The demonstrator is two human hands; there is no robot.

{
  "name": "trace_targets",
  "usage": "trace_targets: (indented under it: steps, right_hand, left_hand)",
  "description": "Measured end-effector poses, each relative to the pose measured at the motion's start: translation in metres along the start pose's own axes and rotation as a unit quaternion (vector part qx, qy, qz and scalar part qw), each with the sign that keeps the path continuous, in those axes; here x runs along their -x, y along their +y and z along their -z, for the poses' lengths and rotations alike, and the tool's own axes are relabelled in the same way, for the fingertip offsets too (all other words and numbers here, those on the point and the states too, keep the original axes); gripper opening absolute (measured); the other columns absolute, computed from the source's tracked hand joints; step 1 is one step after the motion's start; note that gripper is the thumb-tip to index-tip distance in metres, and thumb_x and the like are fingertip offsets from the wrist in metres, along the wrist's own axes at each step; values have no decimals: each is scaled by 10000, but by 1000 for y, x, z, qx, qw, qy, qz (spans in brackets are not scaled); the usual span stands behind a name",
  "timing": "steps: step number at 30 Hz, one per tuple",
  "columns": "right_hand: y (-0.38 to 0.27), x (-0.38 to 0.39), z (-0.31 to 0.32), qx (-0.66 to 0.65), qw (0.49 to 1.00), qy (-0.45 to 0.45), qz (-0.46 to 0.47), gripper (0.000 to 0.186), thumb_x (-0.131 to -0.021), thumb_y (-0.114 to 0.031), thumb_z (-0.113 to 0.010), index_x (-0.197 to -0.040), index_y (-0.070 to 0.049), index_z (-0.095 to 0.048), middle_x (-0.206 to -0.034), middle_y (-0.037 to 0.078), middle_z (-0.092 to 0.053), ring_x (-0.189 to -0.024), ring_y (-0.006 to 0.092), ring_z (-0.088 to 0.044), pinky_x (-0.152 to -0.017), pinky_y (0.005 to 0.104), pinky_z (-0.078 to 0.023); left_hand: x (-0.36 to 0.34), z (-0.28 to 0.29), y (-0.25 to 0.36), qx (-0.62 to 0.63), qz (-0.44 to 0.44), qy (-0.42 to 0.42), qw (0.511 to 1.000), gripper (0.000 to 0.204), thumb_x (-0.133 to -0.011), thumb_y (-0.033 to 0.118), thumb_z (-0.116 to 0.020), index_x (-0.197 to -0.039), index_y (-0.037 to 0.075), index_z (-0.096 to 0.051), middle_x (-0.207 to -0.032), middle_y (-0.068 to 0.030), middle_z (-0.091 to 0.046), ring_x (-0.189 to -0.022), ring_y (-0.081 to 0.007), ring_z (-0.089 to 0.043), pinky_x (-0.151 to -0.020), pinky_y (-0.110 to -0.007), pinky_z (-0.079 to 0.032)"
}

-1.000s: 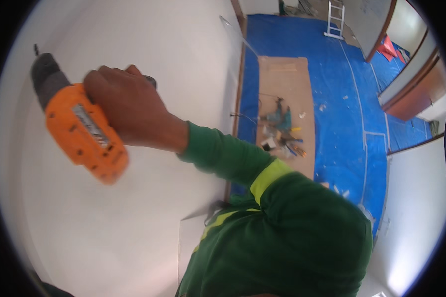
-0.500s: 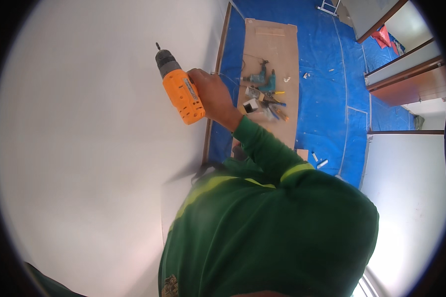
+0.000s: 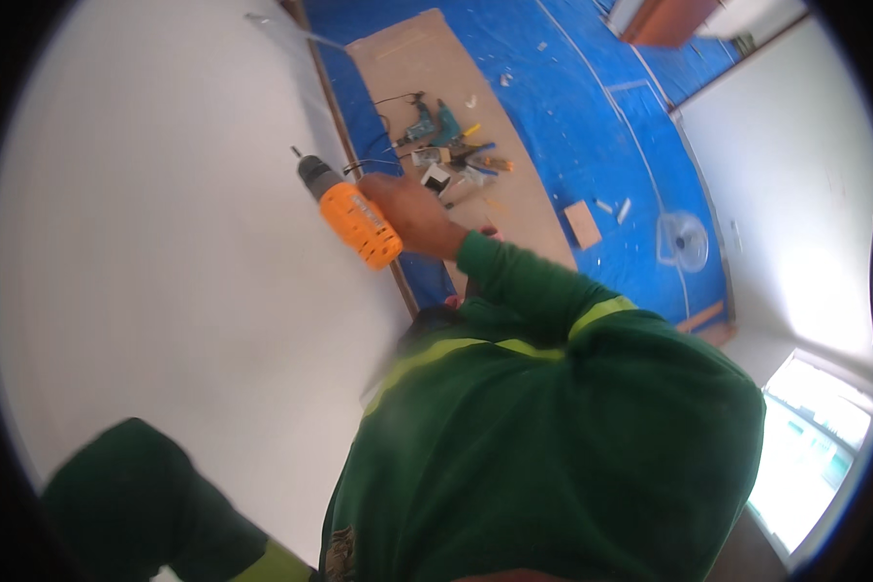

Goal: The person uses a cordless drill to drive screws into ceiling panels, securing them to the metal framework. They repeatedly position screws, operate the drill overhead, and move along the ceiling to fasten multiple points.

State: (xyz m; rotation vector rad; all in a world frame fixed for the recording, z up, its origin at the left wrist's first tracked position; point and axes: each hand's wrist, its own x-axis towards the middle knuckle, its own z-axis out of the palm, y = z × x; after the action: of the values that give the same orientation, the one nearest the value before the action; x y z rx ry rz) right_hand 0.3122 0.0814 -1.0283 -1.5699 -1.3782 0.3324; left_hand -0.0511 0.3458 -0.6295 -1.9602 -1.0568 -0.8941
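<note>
My right hand (image 3: 409, 215) is wrapped round the grip of an orange cordless drill (image 3: 361, 226). The drill's dark chuck and thin bit point up and to the left, toward the white wall (image 3: 165, 233). Whether the bit touches the wall I cannot tell; it looks apart from it. My left arm shows only as a bent green sleeve (image 3: 131, 495) at the lower left, and that hand is out of sight.
Blue sheeting (image 3: 553, 126) covers the floor, with a long strip of brown cardboard (image 3: 514, 194) along the wall. Two teal power drills (image 3: 446, 126) and several hand tools lie on it. Beyond are a wood offcut (image 3: 582, 225), a clear plastic container (image 3: 687, 242) and a bright window (image 3: 815, 446).
My view has turned, so the floor and tools sit further up and left. My left sleeve has risen into view at the lower left. The drill stays in my right hand.
</note>
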Motion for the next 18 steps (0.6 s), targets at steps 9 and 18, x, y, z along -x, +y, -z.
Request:
trace_targets:
  steps: [9, 18]
  right_hand:
    - [180, 151, 111, 195, 937, 117, -267, 384, -895, -212, -787, -1206, -65, -616, -1138, 229, -739, -1035, 461, -712, -874, 572, -557]
    - [236, 310, 156, 160, 726, 303, -596, 303, -896, -239, -801, -1069, -22, -680, -1042, 257, -774, -1022, 498, -727, -851, 577, -574]
  left_hand:
    - [290, -204, 220, 454, 29, -324, 830, 227, -1085, 224, -517, -1064, 47, -656, -946, -165, -654, -893, -360, -630, -775, -466, -530]
    - [704, -283, 260, 517, -144, -667, 517, 200, -1088, 145, -530, -992, 22, -655, -856, -164, -648, -812, -344, -630, -718, -445, -532]
